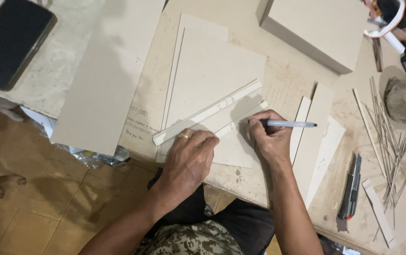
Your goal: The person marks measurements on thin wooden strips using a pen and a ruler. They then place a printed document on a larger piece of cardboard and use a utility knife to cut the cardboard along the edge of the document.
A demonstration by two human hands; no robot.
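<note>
- Worktable (pixel 288 80) — pale, scuffed surface filling most of the view; the person sits at its near edge.
- Large cardboard sheet (pixel 106 71) lies at the left, overhanging the table edge; well apart from both hands.
- Closed cardboard box (pixel 321 28) sits at the far side, right of centre.
- Square cardboard panel (pixel 212 80) lies flat in the middle, stacked on other panels; both hands work at its near edge.
- Dark tablet (pixel 9 40) rests at the far left corner.
- Two long cardboard strips (pixel 207 112) lie diagonally across the panel, side by side, the nearer one partly under the hands.
- Left hand (pixel 189 158) — palm down, fingers curled and pressing flat on the nearer strip; a ring on one finger.
- Right hand (pixel 269 137) — closed in a pinch around a pen (pixel 290 124), whose tip meets the nearer strip just beside the left fingertips.
- Spare cardboard offcuts (pixel 318 127) lie just right of the right hand.
- Utility knife (pixel 351 186) lies further right, near the table edge.
- Bundle of thin sticks (pixel 387 137) is scattered at the right.
</note>
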